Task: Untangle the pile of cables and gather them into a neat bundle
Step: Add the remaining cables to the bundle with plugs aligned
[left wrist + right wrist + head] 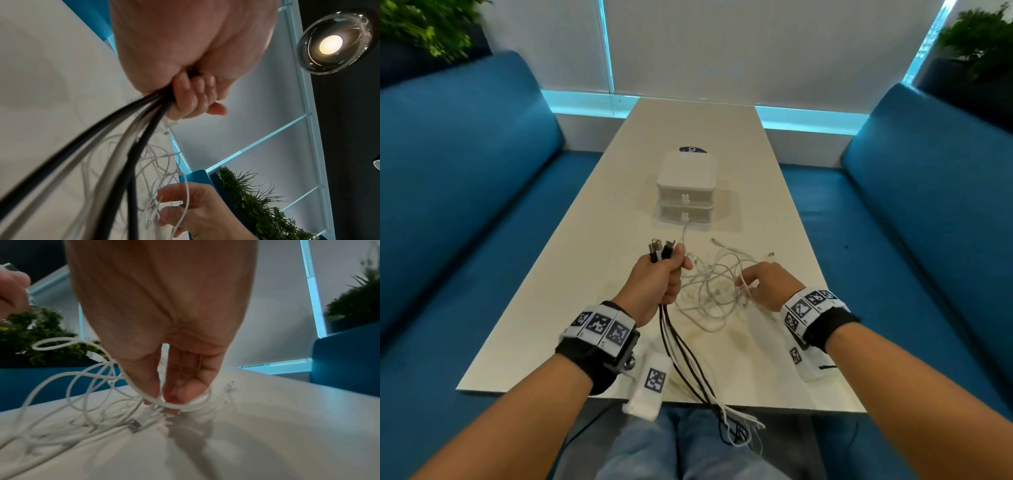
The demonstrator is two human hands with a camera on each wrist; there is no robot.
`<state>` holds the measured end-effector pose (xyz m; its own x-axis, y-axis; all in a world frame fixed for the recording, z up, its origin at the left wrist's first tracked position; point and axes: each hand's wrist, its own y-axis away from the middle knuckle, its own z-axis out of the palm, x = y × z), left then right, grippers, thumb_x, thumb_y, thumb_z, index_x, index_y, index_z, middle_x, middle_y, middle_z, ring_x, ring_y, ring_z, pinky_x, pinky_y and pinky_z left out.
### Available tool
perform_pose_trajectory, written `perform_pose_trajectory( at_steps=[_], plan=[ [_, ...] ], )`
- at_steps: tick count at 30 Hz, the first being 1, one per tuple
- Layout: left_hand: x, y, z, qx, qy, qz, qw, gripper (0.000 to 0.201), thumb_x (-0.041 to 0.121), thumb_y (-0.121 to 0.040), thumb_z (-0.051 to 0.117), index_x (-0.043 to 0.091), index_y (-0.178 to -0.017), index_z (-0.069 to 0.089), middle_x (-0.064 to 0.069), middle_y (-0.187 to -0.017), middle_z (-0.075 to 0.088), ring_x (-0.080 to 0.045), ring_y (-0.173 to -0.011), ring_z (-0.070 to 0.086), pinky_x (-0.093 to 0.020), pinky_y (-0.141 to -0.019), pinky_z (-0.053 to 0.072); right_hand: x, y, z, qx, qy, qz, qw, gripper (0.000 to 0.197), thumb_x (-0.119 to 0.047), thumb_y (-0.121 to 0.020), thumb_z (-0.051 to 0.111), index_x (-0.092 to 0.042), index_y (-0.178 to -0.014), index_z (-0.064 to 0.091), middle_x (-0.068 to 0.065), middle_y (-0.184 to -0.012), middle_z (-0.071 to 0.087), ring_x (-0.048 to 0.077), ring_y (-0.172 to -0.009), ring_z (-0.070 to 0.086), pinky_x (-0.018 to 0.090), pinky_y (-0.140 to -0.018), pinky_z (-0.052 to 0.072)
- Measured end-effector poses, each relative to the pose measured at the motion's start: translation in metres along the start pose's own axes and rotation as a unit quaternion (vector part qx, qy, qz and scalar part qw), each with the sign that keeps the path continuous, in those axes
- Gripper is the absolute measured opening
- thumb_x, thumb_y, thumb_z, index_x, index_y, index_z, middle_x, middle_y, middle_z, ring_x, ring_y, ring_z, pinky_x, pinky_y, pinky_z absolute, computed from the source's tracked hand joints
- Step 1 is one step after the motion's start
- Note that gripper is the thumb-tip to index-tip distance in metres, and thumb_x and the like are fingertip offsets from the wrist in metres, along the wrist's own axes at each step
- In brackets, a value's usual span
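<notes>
My left hand grips a bunch of black and white cables in its fist, plug ends sticking up above the knuckles; the cables hang down over the table's near edge. In the left wrist view the bunch runs out under the curled left hand. A tangle of thin white cables lies on the table between my hands. My right hand reaches into its right side, and in the right wrist view the thumb and fingers of the right hand pinch a white cable loop. The right hand also shows in the left wrist view.
A white two-drawer box stands mid-table beyond the tangle, a dark round sticker behind it. The long white table sits between blue sofas. Plants stand at both back corners. My knees are below the near edge.
</notes>
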<state>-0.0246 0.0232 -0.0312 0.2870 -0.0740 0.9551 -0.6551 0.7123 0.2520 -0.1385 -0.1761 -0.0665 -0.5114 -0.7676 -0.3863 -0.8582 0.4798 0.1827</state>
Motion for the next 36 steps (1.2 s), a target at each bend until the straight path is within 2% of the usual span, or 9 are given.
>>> perform_pose_trajectory(
  at_steps=[5, 10, 13, 17, 21, 24, 30, 34, 36],
  plan=[
    [-0.004, -0.005, 0.009, 0.0, -0.012, 0.005, 1.0, 0.036, 0.037, -0.099, 0.048, 0.01, -0.083, 0.064, 0.006, -0.053, 0.024, -0.008, -0.044, 0.021, -0.02, -0.04, 0.018, 0.002, 0.001, 0.002, 0.019, -0.01, -0.011, 1.0, 0.03, -0.002, -0.085, 0.058, -0.024, -0.095, 0.077, 0.0, -0.099, 0.073, 0.017, -0.09, 0.068, 0.023, -0.081, 0.049],
    [-0.008, -0.004, 0.026, -0.004, -0.073, 0.056, 0.996, 0.018, 0.027, -0.096, 0.056, 0.014, -0.092, 0.068, 0.013, -0.052, 0.041, -0.007, -0.046, 0.034, -0.016, -0.042, 0.028, -0.009, 0.015, -0.019, 0.072, 0.009, -0.152, 0.986, 0.015, -0.003, -0.081, 0.064, -0.011, -0.085, 0.077, 0.0, -0.09, 0.075, 0.016, -0.079, 0.064, 0.027, -0.078, 0.05],
    [-0.006, -0.006, 0.046, -0.012, -0.129, 0.145, 0.981, 0.02, 0.017, -0.087, 0.068, 0.019, -0.107, 0.065, 0.012, -0.079, 0.062, 0.001, -0.068, 0.058, -0.015, -0.067, 0.048, -0.02, 0.025, -0.029, 0.113, -0.009, -0.225, 0.968, 0.007, -0.006, -0.076, 0.074, -0.013, -0.079, 0.076, -0.006, -0.075, 0.069, 0.013, -0.067, 0.059, 0.025, -0.067, 0.046],
    [-0.01, -0.014, 0.054, -0.036, -0.188, 0.152, 0.97, 0.033, 0.029, -0.073, 0.077, 0.019, -0.1, 0.062, 0.003, -0.093, 0.069, -0.012, -0.089, 0.066, -0.033, -0.087, 0.053, -0.024, 0.035, -0.036, 0.14, -0.091, -0.239, 0.956, 0.014, 0.001, -0.078, 0.069, -0.01, -0.084, 0.074, -0.003, -0.077, 0.07, 0.01, -0.071, 0.058, 0.017, -0.068, 0.045],
    [-0.009, -0.016, 0.043, -0.068, -0.215, 0.141, 0.964, 0.028, 0.027, -0.077, 0.077, 0.015, -0.098, 0.064, 0.002, -0.09, 0.067, -0.008, -0.085, 0.064, -0.027, -0.083, 0.05, -0.025, 0.039, -0.036, 0.133, -0.162, -0.207, 0.955, 0.015, 0.001, -0.084, 0.064, -0.012, -0.084, 0.071, -0.008, -0.078, 0.069, 0.0, -0.077, 0.061, 0.009, -0.073, 0.044],
    [-0.009, -0.013, 0.031, -0.065, -0.225, 0.132, 0.963, 0.028, 0.01, -0.076, 0.077, 0.016, -0.1, 0.063, 0.01, -0.087, 0.064, -0.004, -0.075, 0.059, -0.017, -0.074, 0.048, -0.025, 0.034, -0.037, 0.15, -0.213, -0.166, 0.951, 0.016, -0.002, -0.087, 0.063, -0.017, -0.082, 0.067, -0.01, -0.074, 0.066, -0.001, -0.069, 0.061, 0.012, -0.071, 0.046],
    [-0.026, -0.015, -0.002, 0.057, -0.25, 0.081, 0.963, 0.017, 0.003, -0.08, 0.071, 0.016, -0.087, 0.062, 0.011, -0.07, 0.051, -0.009, -0.06, 0.048, -0.024, -0.065, 0.04, -0.033, 0.03, -0.055, 0.161, -0.414, -0.104, 0.89, 0.018, -0.006, -0.092, 0.059, -0.02, -0.082, 0.066, -0.004, -0.075, 0.064, 0.01, -0.07, 0.064, 0.024, -0.063, 0.054],
    [-0.016, -0.009, 0.003, 0.088, -0.15, 0.087, 0.981, 0.02, -0.001, -0.08, 0.068, 0.018, -0.085, 0.065, 0.002, -0.062, 0.041, -0.009, -0.046, 0.038, -0.023, -0.051, 0.035, -0.043, 0.034, -0.052, 0.115, -0.402, -0.104, 0.902, 0.014, -0.006, -0.089, 0.063, -0.017, -0.082, 0.068, -0.006, -0.083, 0.069, 0.003, -0.072, 0.063, 0.019, -0.065, 0.051],
    [-0.006, -0.003, 0.012, 0.068, -0.099, 0.108, 0.987, 0.025, -0.004, -0.078, 0.067, 0.019, -0.09, 0.068, 0.002, -0.06, 0.039, -0.008, -0.044, 0.036, -0.02, -0.048, 0.033, -0.049, 0.035, -0.047, 0.093, -0.401, -0.126, 0.903, 0.011, -0.002, -0.089, 0.062, -0.011, -0.084, 0.066, 0.002, -0.086, 0.069, -0.002, -0.072, 0.063, 0.013, -0.067, 0.049]
  ],
)
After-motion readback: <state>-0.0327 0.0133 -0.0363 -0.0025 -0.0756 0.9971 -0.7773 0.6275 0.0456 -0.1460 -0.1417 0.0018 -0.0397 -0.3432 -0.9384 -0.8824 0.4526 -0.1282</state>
